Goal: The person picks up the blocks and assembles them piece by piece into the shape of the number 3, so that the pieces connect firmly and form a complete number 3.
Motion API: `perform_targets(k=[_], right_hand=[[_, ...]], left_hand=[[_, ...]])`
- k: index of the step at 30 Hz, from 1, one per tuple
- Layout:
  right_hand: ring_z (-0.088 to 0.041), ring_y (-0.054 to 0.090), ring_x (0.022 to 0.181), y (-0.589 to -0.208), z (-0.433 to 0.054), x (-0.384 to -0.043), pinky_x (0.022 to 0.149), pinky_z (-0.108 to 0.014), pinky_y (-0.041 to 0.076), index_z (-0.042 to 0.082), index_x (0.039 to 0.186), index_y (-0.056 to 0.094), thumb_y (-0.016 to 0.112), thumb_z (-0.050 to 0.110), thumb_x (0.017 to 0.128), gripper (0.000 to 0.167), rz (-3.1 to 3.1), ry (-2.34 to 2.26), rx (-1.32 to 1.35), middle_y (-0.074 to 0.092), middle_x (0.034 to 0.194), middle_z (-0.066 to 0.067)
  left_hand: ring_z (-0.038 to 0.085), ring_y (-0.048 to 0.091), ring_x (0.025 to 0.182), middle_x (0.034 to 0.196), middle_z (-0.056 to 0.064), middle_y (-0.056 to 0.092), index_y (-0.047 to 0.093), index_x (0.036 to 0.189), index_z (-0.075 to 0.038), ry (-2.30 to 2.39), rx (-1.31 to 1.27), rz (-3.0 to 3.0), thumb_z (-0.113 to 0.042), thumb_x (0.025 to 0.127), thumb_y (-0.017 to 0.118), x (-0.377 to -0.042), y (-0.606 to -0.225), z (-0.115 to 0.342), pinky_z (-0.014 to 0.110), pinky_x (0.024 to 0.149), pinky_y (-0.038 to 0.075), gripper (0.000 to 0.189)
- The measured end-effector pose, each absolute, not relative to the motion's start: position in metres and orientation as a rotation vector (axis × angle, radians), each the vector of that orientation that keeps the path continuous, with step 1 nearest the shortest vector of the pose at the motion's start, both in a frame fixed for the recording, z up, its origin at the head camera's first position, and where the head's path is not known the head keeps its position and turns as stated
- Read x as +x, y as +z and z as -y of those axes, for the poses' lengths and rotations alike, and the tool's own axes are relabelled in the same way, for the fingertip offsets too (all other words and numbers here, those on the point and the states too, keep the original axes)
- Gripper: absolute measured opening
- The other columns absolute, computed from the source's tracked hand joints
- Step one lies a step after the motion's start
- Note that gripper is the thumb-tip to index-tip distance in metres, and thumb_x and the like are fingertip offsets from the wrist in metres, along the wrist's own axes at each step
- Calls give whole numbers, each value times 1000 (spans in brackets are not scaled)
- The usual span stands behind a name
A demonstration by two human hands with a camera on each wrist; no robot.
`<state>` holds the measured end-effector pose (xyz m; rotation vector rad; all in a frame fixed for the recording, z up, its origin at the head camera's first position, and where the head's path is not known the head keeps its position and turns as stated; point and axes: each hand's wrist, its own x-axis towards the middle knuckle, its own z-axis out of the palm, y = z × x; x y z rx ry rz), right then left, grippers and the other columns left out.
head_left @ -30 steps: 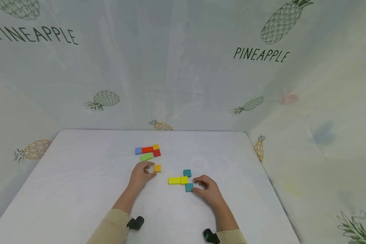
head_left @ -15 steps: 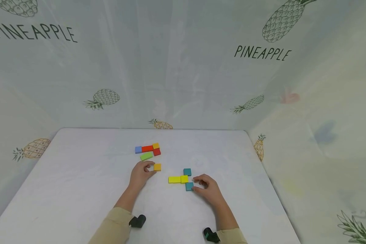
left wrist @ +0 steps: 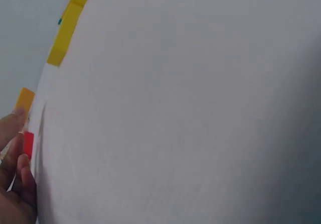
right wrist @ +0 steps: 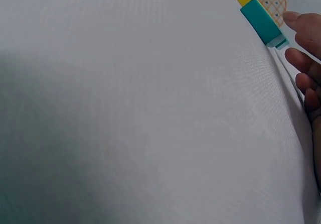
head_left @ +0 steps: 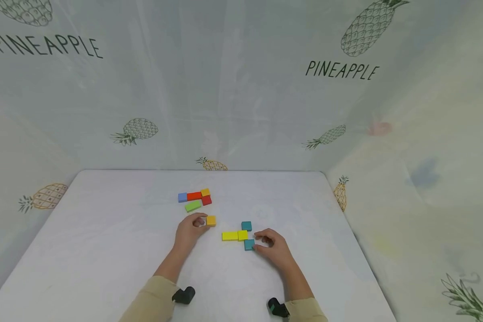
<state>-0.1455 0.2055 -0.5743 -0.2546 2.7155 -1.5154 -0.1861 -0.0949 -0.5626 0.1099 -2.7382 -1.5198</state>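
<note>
My left hand (head_left: 190,230) pinches an orange block (head_left: 211,221) between thumb and fingers, left of the yellow blocks. That orange block (left wrist: 25,98) also shows at the left edge of the left wrist view. My right hand (head_left: 277,251) rests loosely curved with nothing in its fingers. Its thumb and fingertips are right beside the near teal block (head_left: 249,244); the right wrist view shows the teal block (right wrist: 262,23) just off the fingertips. A long yellow block (head_left: 230,236) and a square yellow block (head_left: 243,235) lie end to end, with another teal block (head_left: 247,226) behind.
Farther back lie a blue block (head_left: 182,197), a long red block (head_left: 194,196), a small orange block (head_left: 205,192), a square red block (head_left: 206,200) and a green block (head_left: 193,206). The white table (head_left: 104,250) ends at a pineapple-print curtain (head_left: 225,89).
My left hand has moved slightly right, bringing the orange block nearer the yellow blocks. My right hand and the other blocks have stayed in place.
</note>
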Motion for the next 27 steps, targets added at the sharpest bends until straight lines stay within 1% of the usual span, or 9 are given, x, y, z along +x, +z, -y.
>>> perform_targets(k=[4,9,13,20,27], right_hand=[[-15,53,86,-576,-206,-146,78,-28,46,23,108,71,79,22,82,27,-2719,-1518,-261,61,95,10],[-14,53,86,-578,-207,-147,78,-28,46,23,108,71,79,23,82,27,-2714,-1527,-279,62,95,11],[-15,53,85,-577,-207,-146,78,-28,45,23,107,71,79,22,82,26,-2706,-1544,-275,62,95,10],[-15,53,85,-576,-206,-146,77,-28,45,23,107,71,79,22,83,26,-2707,-1536,-264,62,94,11],[-14,53,84,-578,-206,-147,76,-28,45,23,106,72,80,20,82,26,-2718,-1551,-275,62,93,10]], left_hand=[[17,54,83,86,-6,63,70,112,-17,-1529,66,2737,-12,81,80,-179,-560,86,31,75,47,34],[15,54,80,84,-9,63,71,111,-18,-1555,2,2741,-12,81,80,-166,-557,73,30,73,47,32],[14,54,80,83,-10,63,71,110,-18,-1556,-69,2760,-12,80,81,-157,-555,63,30,72,48,32],[14,52,80,84,-11,62,71,111,-20,-1576,-126,2823,-14,81,81,-144,-554,49,25,70,48,32],[15,50,76,82,-11,61,70,110,-17,-1577,-289,2883,-15,82,80,-137,-552,38,22,63,44,30]])
